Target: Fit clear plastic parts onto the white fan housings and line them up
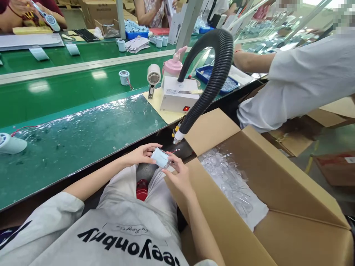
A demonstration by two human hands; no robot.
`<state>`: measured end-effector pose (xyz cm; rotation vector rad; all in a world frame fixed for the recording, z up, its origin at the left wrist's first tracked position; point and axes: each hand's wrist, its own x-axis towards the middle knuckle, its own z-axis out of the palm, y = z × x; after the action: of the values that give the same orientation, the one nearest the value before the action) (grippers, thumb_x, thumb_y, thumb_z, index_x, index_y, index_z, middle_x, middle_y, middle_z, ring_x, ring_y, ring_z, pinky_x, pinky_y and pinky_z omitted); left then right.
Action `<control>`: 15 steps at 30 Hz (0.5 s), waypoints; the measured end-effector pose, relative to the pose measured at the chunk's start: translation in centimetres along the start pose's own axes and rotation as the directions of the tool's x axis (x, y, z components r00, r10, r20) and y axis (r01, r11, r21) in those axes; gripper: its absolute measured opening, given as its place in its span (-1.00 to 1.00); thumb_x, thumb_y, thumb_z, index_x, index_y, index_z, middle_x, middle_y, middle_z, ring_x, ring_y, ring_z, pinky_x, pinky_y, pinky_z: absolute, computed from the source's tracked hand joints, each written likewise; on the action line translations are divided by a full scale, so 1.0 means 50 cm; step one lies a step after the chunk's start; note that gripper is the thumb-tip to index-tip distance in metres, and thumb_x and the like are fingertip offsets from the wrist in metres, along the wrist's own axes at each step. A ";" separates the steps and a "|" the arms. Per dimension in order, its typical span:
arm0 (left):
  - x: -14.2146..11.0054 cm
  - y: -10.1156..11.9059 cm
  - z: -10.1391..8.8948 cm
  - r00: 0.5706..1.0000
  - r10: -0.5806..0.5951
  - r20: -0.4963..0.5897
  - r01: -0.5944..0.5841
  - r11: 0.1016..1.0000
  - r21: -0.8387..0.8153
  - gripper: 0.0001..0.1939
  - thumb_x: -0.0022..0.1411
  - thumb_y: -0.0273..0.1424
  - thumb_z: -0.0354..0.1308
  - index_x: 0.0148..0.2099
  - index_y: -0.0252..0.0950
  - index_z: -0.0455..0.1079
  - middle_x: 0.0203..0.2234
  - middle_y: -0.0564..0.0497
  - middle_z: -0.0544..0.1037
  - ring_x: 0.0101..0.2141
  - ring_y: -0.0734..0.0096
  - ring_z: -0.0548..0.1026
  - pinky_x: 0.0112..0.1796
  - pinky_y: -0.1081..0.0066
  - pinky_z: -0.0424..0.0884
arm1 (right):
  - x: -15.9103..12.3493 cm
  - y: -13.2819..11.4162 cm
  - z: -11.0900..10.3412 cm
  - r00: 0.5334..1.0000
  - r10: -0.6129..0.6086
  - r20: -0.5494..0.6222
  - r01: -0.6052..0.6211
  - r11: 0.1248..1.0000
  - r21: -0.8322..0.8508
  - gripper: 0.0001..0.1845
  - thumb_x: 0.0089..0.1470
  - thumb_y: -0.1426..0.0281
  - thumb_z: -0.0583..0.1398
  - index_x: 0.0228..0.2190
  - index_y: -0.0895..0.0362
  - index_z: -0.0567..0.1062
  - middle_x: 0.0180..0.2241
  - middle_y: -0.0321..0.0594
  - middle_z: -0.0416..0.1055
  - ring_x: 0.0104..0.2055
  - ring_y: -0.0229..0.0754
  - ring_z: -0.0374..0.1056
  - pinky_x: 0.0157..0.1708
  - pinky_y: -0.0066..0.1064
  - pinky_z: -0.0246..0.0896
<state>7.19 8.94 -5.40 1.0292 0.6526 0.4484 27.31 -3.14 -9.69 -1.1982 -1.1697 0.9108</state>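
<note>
Over my lap, a light-blue cylindrical fan housing (pixel 160 157) with thin red wires lies between my two hands. My left hand (pixel 142 154) grips its left end with the fingers on top and the thumb beneath. At the other end, my right hand (pixel 179 173) pinches it, with a clear plastic piece partly showing by the fingers. Just above hangs the metal nozzle (pixel 177 138) of a black flexible hose (pixel 219 70), apart from the housing. To my right, an open cardboard box (pixel 222 218) holds many clear plastic parts (pixel 227 177) on a white bag.
A white machine (pixel 177 96) with a lit red switch feeds the hose. Beside it stand a white handheld fan (pixel 153 75) and a pink-topped bottle (pixel 173 66). Similar housings lie on the green bench (pixel 91 136) and belt. A co-worker's white sleeve (pixel 305 70) is at right.
</note>
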 end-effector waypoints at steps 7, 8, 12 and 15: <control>-0.144 0.041 0.005 0.949 0.165 0.267 -0.247 0.917 0.313 -0.22 0.04 -0.37 0.58 0.31 -0.12 0.48 0.30 -0.20 0.49 0.19 0.04 0.53 0.09 0.21 0.52 | -0.033 -0.124 0.006 0.923 -0.165 0.347 0.249 0.945 -0.213 -0.58 0.17 0.34 0.43 0.04 0.00 0.55 0.18 -0.06 0.57 0.22 0.07 0.53 0.19 -0.06 0.54; -0.155 0.044 0.006 0.943 0.195 0.269 -0.282 0.898 0.339 -0.23 0.08 -0.35 0.56 0.33 -0.12 0.47 0.30 -0.21 0.48 0.20 0.02 0.52 0.09 0.20 0.52 | -0.034 -0.134 0.010 0.922 -0.163 0.351 0.242 0.951 -0.193 -0.58 0.17 0.34 0.44 0.04 0.01 0.54 0.16 -0.06 0.58 0.21 0.07 0.54 0.15 -0.09 0.57; -0.183 0.052 0.005 0.918 0.287 0.274 -0.382 0.825 0.416 -0.27 0.15 -0.29 0.52 0.35 -0.08 0.45 0.29 -0.19 0.51 0.25 -0.02 0.50 0.19 0.12 0.47 | -0.031 -0.165 0.028 0.930 -0.098 0.354 0.146 0.983 -0.111 -0.56 0.13 0.31 0.47 0.03 0.00 0.56 0.06 -0.11 0.62 0.10 0.01 0.60 0.05 -0.16 0.64; -0.192 0.051 0.002 0.899 0.331 0.285 -0.429 0.792 0.435 -0.26 0.16 -0.27 0.52 0.36 -0.04 0.44 0.30 -0.16 0.51 0.27 -0.02 0.48 0.25 0.09 0.42 | -0.027 -0.183 0.036 0.933 0.006 0.361 0.024 0.997 -0.078 -0.56 0.08 0.28 0.50 -0.02 0.00 0.57 -0.01 -0.13 0.64 0.01 -0.01 0.62 0.02 -0.14 0.65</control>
<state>0.15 4.05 -0.37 1.6887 0.3782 0.5393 24.72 -5.63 -0.98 -1.1159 -1.5166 1.1178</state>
